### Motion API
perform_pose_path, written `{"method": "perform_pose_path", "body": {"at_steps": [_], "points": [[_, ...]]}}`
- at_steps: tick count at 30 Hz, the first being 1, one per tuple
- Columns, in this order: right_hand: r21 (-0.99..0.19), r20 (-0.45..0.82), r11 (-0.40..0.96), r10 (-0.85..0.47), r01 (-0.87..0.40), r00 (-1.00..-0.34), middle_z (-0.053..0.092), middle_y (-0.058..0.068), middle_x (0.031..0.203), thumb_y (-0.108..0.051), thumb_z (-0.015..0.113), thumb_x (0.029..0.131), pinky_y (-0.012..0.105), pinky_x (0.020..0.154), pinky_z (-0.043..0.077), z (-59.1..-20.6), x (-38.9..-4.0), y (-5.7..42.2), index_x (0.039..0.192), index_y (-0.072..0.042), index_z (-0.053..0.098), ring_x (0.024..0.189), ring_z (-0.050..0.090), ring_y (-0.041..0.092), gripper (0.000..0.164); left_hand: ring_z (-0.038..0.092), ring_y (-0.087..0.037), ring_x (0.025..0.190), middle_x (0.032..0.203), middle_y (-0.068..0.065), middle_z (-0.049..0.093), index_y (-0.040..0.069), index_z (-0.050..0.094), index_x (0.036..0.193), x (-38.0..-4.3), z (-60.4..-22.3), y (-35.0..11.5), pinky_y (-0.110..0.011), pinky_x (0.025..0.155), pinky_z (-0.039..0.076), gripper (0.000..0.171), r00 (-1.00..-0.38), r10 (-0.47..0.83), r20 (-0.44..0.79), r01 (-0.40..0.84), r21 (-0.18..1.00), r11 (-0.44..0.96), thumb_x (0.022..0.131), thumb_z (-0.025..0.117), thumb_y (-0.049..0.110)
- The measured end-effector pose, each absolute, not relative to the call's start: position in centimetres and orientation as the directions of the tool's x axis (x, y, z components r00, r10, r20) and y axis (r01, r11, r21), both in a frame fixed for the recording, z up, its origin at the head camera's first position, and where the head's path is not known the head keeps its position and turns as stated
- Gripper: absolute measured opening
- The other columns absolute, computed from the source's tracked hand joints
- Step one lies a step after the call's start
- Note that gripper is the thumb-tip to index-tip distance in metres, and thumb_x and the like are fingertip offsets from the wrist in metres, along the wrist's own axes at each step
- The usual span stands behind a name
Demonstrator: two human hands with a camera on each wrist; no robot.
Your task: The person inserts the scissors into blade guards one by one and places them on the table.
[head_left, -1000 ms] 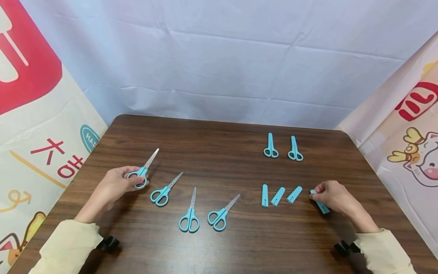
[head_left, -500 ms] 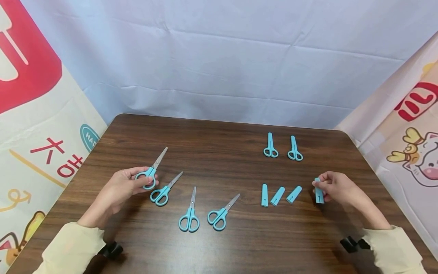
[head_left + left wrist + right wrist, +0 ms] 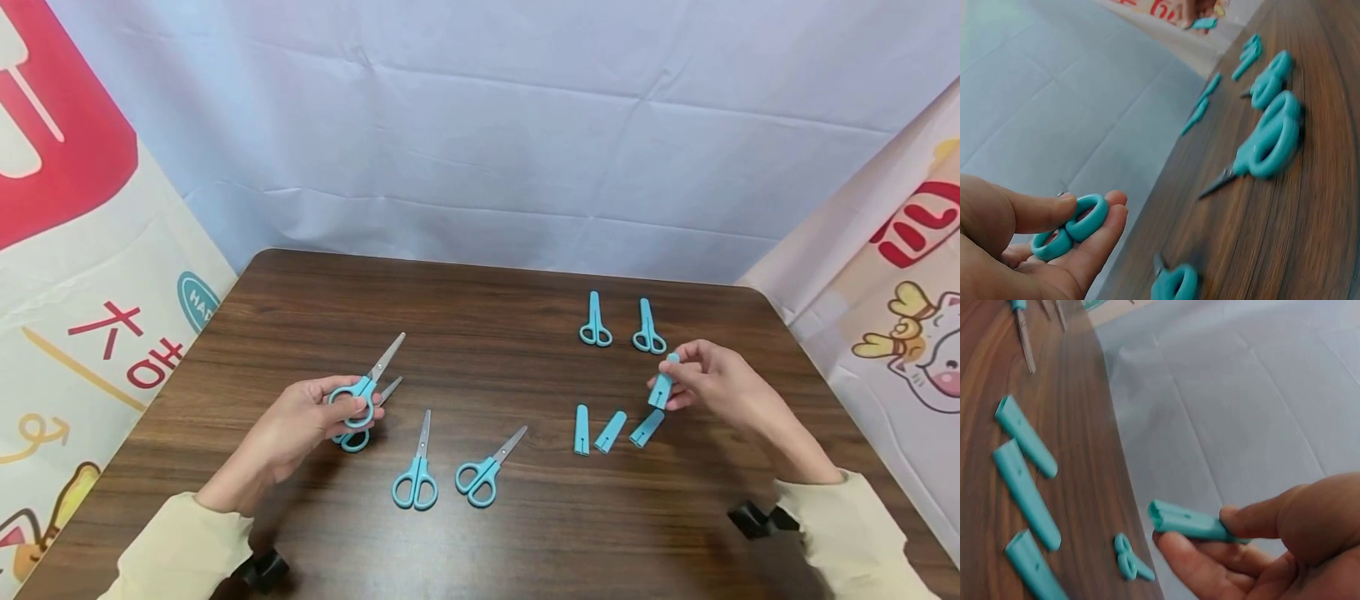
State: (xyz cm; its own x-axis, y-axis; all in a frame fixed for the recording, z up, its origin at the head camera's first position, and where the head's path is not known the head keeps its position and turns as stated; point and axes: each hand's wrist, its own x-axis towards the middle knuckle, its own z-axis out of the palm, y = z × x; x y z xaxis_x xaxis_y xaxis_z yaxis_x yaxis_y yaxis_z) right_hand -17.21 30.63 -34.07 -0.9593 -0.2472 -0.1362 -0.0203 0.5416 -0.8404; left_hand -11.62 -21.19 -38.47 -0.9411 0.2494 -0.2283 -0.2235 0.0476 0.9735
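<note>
My left hand (image 3: pixel 303 421) pinches a pair of blue-handled scissors (image 3: pixel 364 392) by the handle loops, blades pointing up and away to the right. Beneath it, partly hidden, lies another pair of scissors (image 3: pixel 352 440). Over on the right, my right hand (image 3: pixel 716 383) holds a blue blade cover (image 3: pixel 661 390) between thumb and fingers, its slotted mouth facing down toward the near side in the head view. That mouth shows as a hollow end in the right wrist view (image 3: pixel 1159 515). Just below the held cover, a loose cover (image 3: pixel 647 428) lies on the table.
Two bare scissors, one upright (image 3: pixel 415 475) and one slanted (image 3: pixel 480 475), lie mid-table. Two more covers, one straight (image 3: pixel 582 429) and one tilted (image 3: pixel 611 432), lie right of them. Covered scissors (image 3: pixel 595 321) and a second covered pair (image 3: pixel 647 327) lie farther back on the brown table (image 3: pixel 450 308).
My left hand has carried its scissors rightward, over the neighbouring pair. My right hand has lifted the blade cover off the table and brought it left and away from the near edge.
</note>
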Motion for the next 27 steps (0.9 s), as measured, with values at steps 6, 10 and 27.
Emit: {"method": "perform_pose_path", "body": {"at_steps": [6, 10, 27], "points": [[-0.891, -0.098, 0.453, -0.277, -0.039, -0.956, 0.075, 0.022, 0.105, -0.017, 0.057, 0.108, 0.036, 0.078, 0.063, -33.1, -17.8, 28.5, 0.118, 0.008, 0.043, 0.083, 0.075, 0.023, 0.03, 0.071, -0.02, 0.109, 0.13, -0.025, 0.066, -0.013, 0.047, 0.145, -11.3, -38.2, -19.0, -0.032, 0.093, 0.058, 0.047, -0.935, 0.264, -0.236, -0.248, 0.969, -0.013, 0.105, 0.059, 0.007], [-0.915, -0.063, 0.4, -0.283, -0.059, -0.957, 0.075, 0.021, 0.104, -0.019, 0.059, 0.108, 0.04, 0.081, 0.062, -32.5, -18.4, 26.9, 0.126, 0.008, 0.042, 0.085, 0.076, 0.024, 0.037, 0.071, -0.021, 0.11, 0.128, -0.026, 0.066, -0.015, 0.044, 0.146, -10.9, -38.1, -17.7, -0.034, 0.096, 0.056, 0.048, -0.93, 0.296, -0.218, -0.25, 0.966, -0.073, 0.104, 0.06, 0.004], [-0.966, 0.01, 0.237, -0.364, -0.103, -0.931, 0.073, 0.022, 0.112, -0.02, 0.055, 0.109, 0.04, 0.085, 0.061, -32.3, -19.5, 21.5, 0.134, 0.01, 0.051, 0.093, 0.075, 0.021, 0.039, 0.071, -0.026, 0.11, 0.122, -0.027, 0.069, -0.016, 0.05, 0.14, -10.6, -38.2, -13.5, -0.037, 0.096, 0.057, 0.042, -0.906, 0.383, -0.177, -0.231, 0.968, -0.099, 0.104, 0.058, 0.001]]}}
